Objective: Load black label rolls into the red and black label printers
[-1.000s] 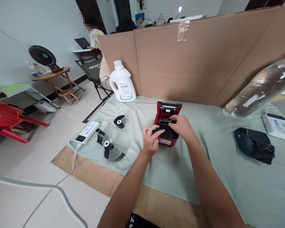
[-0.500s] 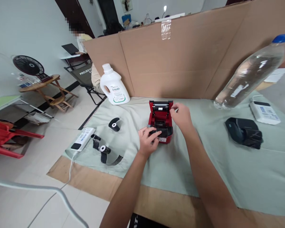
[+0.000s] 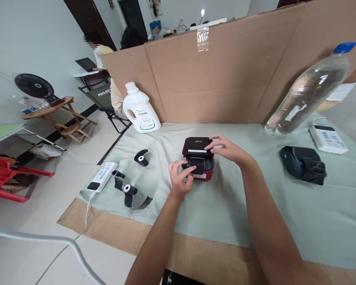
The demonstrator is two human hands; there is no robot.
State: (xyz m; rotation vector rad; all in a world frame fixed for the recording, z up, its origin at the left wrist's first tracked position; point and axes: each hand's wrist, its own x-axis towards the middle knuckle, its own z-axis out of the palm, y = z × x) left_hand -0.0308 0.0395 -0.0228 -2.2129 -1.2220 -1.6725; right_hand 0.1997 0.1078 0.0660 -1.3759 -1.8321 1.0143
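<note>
A small red and black printer (image 3: 207, 174) sits on the cloth in front of me, its black lid (image 3: 195, 144) folded down over the body. From under the lid's front edge a dark, glossy paper strip (image 3: 199, 166) hangs over the front. My left hand (image 3: 180, 178) is at the printer's front left with its fingers closed on this strip. My right hand (image 3: 227, 149) rests its fingertips on the lid's right edge, fingers apart, gripping nothing. The printer's roll compartment is hidden beneath the lid.
Small black paper rolls (image 3: 130, 190) with loose ends lie at left beside a white power bank (image 3: 102, 177). A white jug (image 3: 142, 113) and a leaning water bottle (image 3: 311, 91) stand before the cardboard screen (image 3: 207, 87). A black device (image 3: 301, 162) lies at right.
The printer's lid has swung from upright down over the body, with my right hand moving onto its right edge. My left hand stays at the strip at the front.
</note>
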